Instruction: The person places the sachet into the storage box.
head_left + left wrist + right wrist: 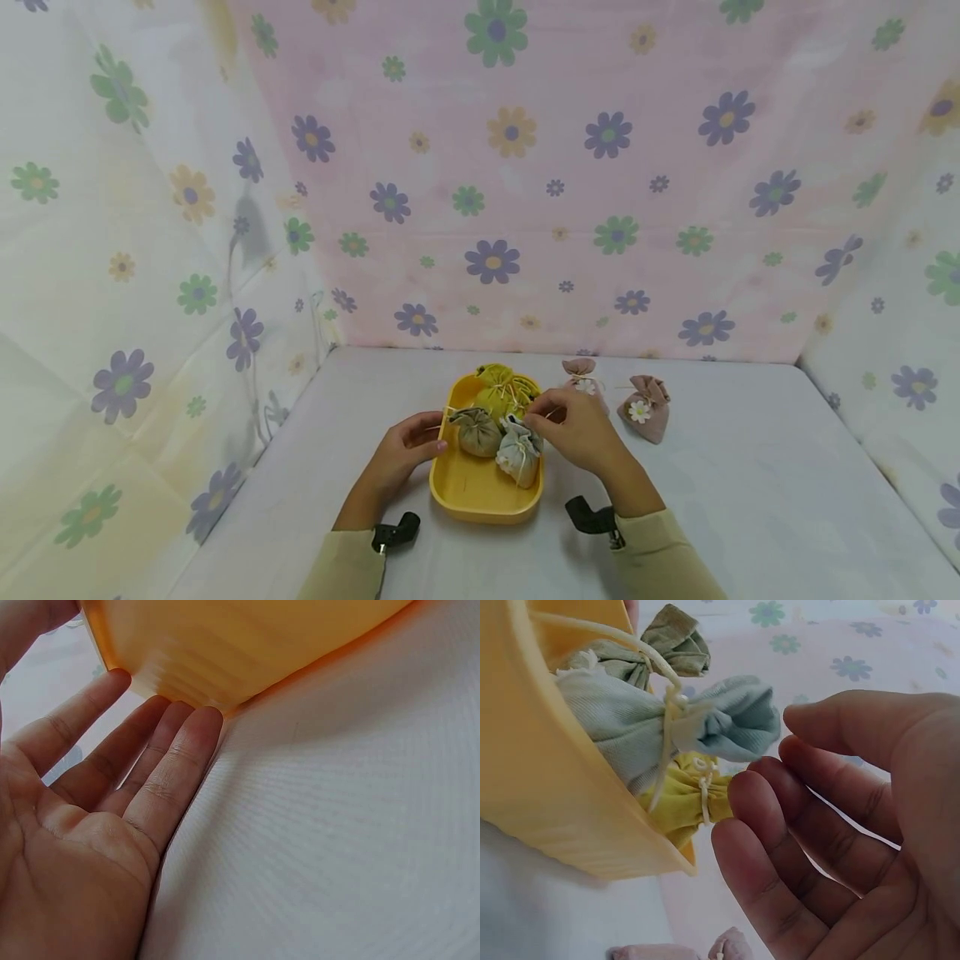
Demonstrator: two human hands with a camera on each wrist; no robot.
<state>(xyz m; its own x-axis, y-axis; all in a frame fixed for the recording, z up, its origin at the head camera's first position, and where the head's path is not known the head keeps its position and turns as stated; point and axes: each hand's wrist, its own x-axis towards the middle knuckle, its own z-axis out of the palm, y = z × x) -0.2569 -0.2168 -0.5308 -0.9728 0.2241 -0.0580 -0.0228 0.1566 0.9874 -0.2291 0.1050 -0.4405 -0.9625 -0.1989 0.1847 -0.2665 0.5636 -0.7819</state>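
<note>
1. Nothing is gripped: the left hand (pixel 405 454) is laid with straight fingers (pixel 180 761) against the outer left wall of the tray (pixel 468 492), and the right hand (pixel 577 429) is held loosely curled, holding nothing, just beside the tray's right rim.
2. No writing or brand can be read on anything.
3. The tray is seen as smooth yellow plastic, oblong with rounded corners, set on a white cloth (pixel 720 500).
4. Inside the tray, three soft fabric pouches tied with pale cord are bunched: a yellow pouch (pixel 502 392) at the far end, an olive pouch (pixel 477 431) and a grey pouch (pixel 519 454) nearer.
5. Right of the tray, two pink pouches (pixel 647 408) with white daisies are set.
</note>
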